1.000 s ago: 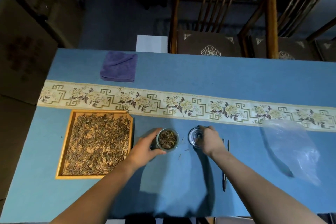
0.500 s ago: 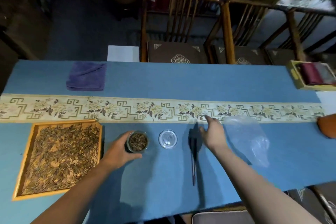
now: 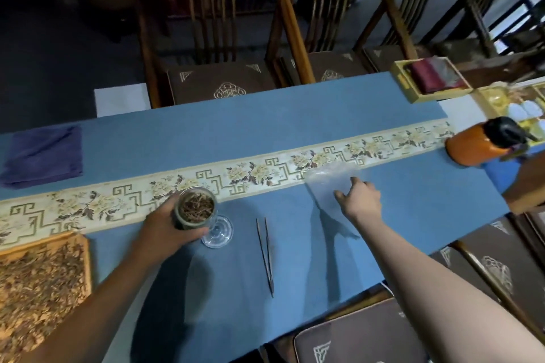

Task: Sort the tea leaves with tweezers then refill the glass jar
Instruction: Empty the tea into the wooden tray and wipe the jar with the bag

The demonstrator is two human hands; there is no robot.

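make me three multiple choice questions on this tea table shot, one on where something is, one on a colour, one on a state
1. Where do the thin dark metal tweezers lie?
A. on the blue table cloth, between the two hands
B. in the wooden tray
C. on the purple towel

2. What colour is the folded towel at the far left?
A. orange
B. purple
C. white

3. What is the round glass jar of tea leaves like now?
A. lidded
B. tipped over
C. open, gripped by the left hand

Answers: 1 A, they rest on bare cloth with no hand on them. 2 B, it is plainly purple. 3 C, the leaves show through the open mouth, and the clear glass lid lies beside it.
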